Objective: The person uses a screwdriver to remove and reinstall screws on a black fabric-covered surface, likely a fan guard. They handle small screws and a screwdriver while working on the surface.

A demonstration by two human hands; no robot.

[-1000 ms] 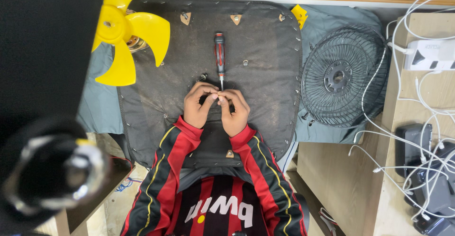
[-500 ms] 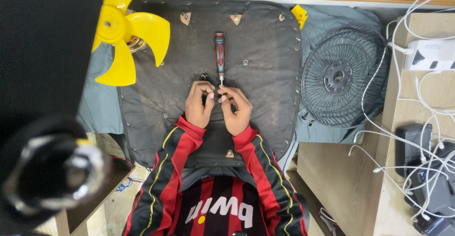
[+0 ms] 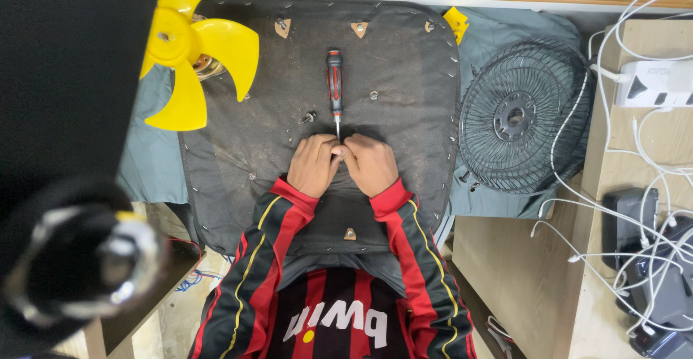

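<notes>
A: Where were the hands?

B: Centre of the frame, pressed together. Left hand (image 3: 313, 165) and right hand (image 3: 369, 164) touched at the fingertips, both curled tight over something small between them. Couldn't tell what; the fingers hid it.

A: And the screwdriver?

B: The red-and-black screwdriver (image 3: 333, 90) lay just above the hands, handle toward the top of the frame, tip pointing down and ending right at the knuckles. Neither hand gripped it.

A: What did they rest on?

B: A dark upholstered panel (image 3: 404, 77), face down, staples along its edge, tan brackets near the top corners and one at lower centre. It lay over grey cloth (image 3: 505, 38).

A: Loose hardware?

B: One screw (image 3: 308, 119) left of the screwdriver tip, another small fastener (image 3: 373, 95) right of the shaft.

A: Surroundings?

B: Yellow fan blade (image 3: 189, 49) at upper left, overlapping the panel's corner. Black wire fan guard (image 3: 516, 124) at right on the cloth. White power strip (image 3: 653, 85) and tangled white cables (image 3: 635, 186) on the wooden surface (image 3: 527, 279) at far right. Blurred dark object at lower left, too close to identify.
</notes>
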